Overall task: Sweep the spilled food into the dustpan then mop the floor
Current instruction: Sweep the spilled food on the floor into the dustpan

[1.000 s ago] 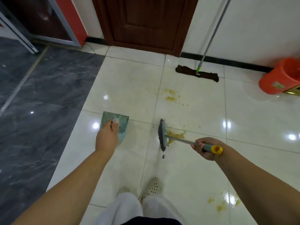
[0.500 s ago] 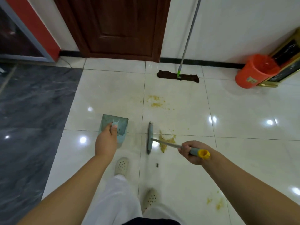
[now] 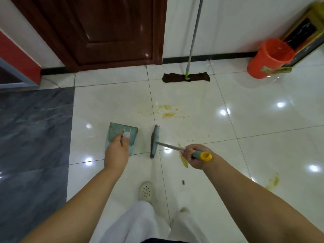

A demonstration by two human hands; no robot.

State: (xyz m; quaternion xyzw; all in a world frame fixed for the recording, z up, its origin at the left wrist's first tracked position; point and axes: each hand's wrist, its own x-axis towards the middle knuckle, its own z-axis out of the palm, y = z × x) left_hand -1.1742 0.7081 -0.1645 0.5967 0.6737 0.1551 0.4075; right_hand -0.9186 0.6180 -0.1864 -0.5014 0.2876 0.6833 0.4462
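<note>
My left hand [image 3: 117, 151] grips the handle of a teal dustpan [image 3: 117, 133] held low over the white tile floor. My right hand [image 3: 193, 156] grips the grey handle with a yellow end of a small brush [image 3: 155, 141], whose head stands just right of the dustpan. Yellow spilled food lies in patches: one [image 3: 167, 111] beyond the brush, a smear [image 3: 183, 161] under my right hand, another [image 3: 273, 182] at the right. A mop [image 3: 186, 77] with a dark cloth head leans against the far wall.
An orange bucket [image 3: 269, 58] stands at the back right beside a gold-framed object. A dark wooden door [image 3: 112, 30] is ahead. Dark grey tiles [image 3: 33, 137] cover the floor at left. My feet in white perforated shoes [image 3: 145, 190] stand below. A small dark crumb [image 3: 183, 182] lies near them.
I have stepped forward, so the door and the mop look nearer. The brush head now lies left of the nearest smear, closer to the dustpan. Both hands keep their grips.
</note>
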